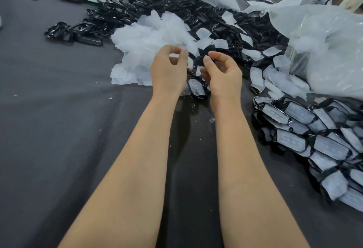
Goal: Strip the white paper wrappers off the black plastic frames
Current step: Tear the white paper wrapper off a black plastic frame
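1. Head view, frame centre: my left hand [169,67] and right hand [222,73] pinch one black plastic frame [196,64] between curled fingertips, apparently mid-strip.
2. Next likely: peel it bare, then reach for wrapped frames [314,130], lower right.

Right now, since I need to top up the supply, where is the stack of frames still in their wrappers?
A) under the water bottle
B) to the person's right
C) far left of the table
B: the wrapped frames lie stacked at the near right; the far pile holds bare frames.

Workshop — heaped frames [167,6], stripped wrappers [149,35].
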Action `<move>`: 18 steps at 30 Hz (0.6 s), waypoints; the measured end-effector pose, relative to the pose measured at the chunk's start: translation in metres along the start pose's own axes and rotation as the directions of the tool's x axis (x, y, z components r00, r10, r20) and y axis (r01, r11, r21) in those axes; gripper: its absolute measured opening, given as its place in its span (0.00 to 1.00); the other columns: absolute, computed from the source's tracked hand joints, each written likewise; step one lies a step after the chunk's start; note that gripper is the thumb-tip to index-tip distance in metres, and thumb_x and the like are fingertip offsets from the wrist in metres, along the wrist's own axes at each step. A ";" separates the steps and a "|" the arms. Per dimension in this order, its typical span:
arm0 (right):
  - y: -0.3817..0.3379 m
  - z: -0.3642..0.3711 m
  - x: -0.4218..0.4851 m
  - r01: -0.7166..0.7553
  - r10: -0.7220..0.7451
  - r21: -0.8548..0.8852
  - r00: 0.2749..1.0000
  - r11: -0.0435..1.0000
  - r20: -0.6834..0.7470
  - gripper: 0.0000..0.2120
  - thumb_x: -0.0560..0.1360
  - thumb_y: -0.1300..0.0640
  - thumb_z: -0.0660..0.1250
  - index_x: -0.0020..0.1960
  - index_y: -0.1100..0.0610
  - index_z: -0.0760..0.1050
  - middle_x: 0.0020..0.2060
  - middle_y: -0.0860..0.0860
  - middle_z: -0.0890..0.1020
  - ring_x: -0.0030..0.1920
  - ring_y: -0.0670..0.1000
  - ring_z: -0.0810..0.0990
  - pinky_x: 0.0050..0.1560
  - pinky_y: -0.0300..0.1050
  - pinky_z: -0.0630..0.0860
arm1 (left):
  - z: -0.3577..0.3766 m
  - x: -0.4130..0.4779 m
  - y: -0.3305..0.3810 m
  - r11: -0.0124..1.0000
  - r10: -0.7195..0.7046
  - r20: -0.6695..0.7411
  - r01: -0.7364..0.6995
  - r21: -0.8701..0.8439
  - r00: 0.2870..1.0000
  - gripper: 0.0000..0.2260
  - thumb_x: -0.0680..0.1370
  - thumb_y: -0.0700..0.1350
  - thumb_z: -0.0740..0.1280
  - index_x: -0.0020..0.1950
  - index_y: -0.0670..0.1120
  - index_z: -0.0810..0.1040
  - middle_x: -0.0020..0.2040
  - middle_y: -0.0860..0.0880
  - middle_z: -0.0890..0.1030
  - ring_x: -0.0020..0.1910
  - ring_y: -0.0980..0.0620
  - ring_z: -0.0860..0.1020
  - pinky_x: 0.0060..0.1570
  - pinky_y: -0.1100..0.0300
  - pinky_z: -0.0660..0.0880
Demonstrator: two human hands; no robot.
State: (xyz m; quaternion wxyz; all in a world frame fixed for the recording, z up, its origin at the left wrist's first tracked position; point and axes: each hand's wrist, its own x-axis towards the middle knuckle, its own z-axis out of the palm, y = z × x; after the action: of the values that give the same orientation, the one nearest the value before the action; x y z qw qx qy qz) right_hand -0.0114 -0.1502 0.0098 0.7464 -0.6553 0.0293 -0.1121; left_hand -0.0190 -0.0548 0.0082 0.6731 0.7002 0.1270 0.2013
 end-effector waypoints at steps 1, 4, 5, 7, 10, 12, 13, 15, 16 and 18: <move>0.000 0.002 -0.001 -0.004 0.004 0.012 1.000 1.000 0.006 0.06 0.76 0.67 0.66 0.44 0.57 0.75 0.36 0.51 0.79 0.31 0.43 0.79 0.37 0.33 0.76 | 0.001 0.000 0.001 0.999 -0.010 0.035 0.011 -0.036 0.999 0.03 0.79 0.44 0.65 0.51 0.46 0.76 0.38 0.51 0.80 0.36 0.57 0.79 0.45 0.60 0.77; 0.000 0.005 -0.001 -0.027 0.029 0.094 0.999 0.995 -0.021 0.06 0.75 0.69 0.65 0.43 0.60 0.72 0.36 0.54 0.78 0.30 0.44 0.80 0.36 0.34 0.77 | 0.001 0.000 0.005 0.997 -0.017 0.113 0.026 -0.076 0.993 0.08 0.78 0.40 0.65 0.56 0.42 0.79 0.44 0.50 0.81 0.43 0.56 0.78 0.51 0.63 0.76; -0.001 0.005 -0.001 -0.038 0.043 0.131 0.998 0.991 -0.039 0.06 0.76 0.69 0.65 0.43 0.61 0.71 0.37 0.55 0.77 0.30 0.44 0.81 0.36 0.34 0.77 | 0.001 0.000 0.005 0.997 -0.015 0.117 0.023 -0.070 0.993 0.08 0.78 0.39 0.65 0.55 0.41 0.80 0.45 0.50 0.81 0.44 0.56 0.77 0.53 0.61 0.76; 0.000 0.003 0.001 -0.055 0.068 0.170 0.995 0.984 -0.068 0.05 0.76 0.68 0.64 0.46 0.60 0.70 0.40 0.54 0.76 0.31 0.44 0.80 0.37 0.34 0.77 | 0.001 -0.001 0.006 0.996 -0.026 0.101 0.034 -0.080 0.995 0.07 0.79 0.38 0.62 0.52 0.45 0.79 0.44 0.50 0.80 0.46 0.54 0.78 0.56 0.56 0.77; -0.001 0.001 0.003 -0.020 0.020 0.002 0.998 1.000 -0.057 0.08 0.78 0.66 0.62 0.51 0.55 0.75 0.38 0.47 0.77 0.34 0.40 0.76 0.39 0.33 0.75 | 0.000 -0.001 0.006 0.994 -0.056 0.075 0.063 -0.089 0.996 0.09 0.82 0.39 0.57 0.55 0.51 0.74 0.47 0.48 0.79 0.44 0.52 0.83 0.45 0.54 0.81; -0.002 0.001 0.003 0.013 -0.015 -0.069 0.999 0.998 -0.040 0.10 0.78 0.65 0.62 0.49 0.52 0.78 0.38 0.44 0.79 0.34 0.36 0.76 0.40 0.30 0.73 | 0.000 -0.002 0.006 0.994 -0.059 0.077 0.066 -0.089 0.995 0.09 0.82 0.40 0.56 0.58 0.51 0.73 0.46 0.46 0.79 0.34 0.57 0.82 0.31 0.62 0.79; -0.002 0.001 0.003 0.013 -0.016 -0.072 0.999 0.997 -0.048 0.09 0.77 0.65 0.62 0.47 0.52 0.78 0.38 0.44 0.80 0.35 0.36 0.76 0.39 0.29 0.73 | 0.000 -0.003 0.005 0.997 -0.044 0.075 0.048 -0.060 0.996 0.09 0.82 0.40 0.56 0.57 0.51 0.72 0.45 0.45 0.79 0.30 0.58 0.81 0.28 0.64 0.77; -0.003 0.001 0.003 -0.013 0.011 -0.040 0.997 0.999 -0.071 0.06 0.78 0.65 0.63 0.49 0.55 0.76 0.41 0.48 0.79 0.37 0.40 0.77 0.40 0.32 0.75 | 0.000 -0.004 0.003 1.000 0.002 0.048 -0.003 0.020 0.999 0.05 0.82 0.40 0.58 0.55 0.49 0.69 0.41 0.47 0.79 0.26 0.60 0.79 0.27 0.65 0.75; -0.003 0.002 0.003 -0.032 0.032 0.010 0.997 0.999 -0.074 0.05 0.78 0.65 0.62 0.51 0.58 0.74 0.43 0.51 0.79 0.38 0.43 0.78 0.40 0.34 0.76 | 0.000 -0.003 0.001 0.998 0.021 0.028 -0.022 0.051 0.999 0.03 0.81 0.41 0.59 0.54 0.48 0.68 0.41 0.47 0.80 0.28 0.60 0.79 0.30 0.62 0.76; -0.004 0.003 0.003 -0.047 0.055 0.133 0.997 0.990 -0.056 0.06 0.78 0.68 0.61 0.52 0.60 0.70 0.46 0.56 0.76 0.39 0.49 0.79 0.40 0.36 0.79 | 0.000 0.000 -0.001 0.997 0.026 0.005 -0.026 0.076 1.000 0.04 0.81 0.42 0.61 0.49 0.48 0.66 0.45 0.45 0.81 0.38 0.52 0.80 0.42 0.55 0.79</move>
State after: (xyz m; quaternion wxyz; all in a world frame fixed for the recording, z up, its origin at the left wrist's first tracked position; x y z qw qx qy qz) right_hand -0.0089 -0.1484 0.0142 0.7894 -0.6000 0.0609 -0.1142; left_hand -0.0191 -0.0549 0.0070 0.6434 0.7273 0.1242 0.2038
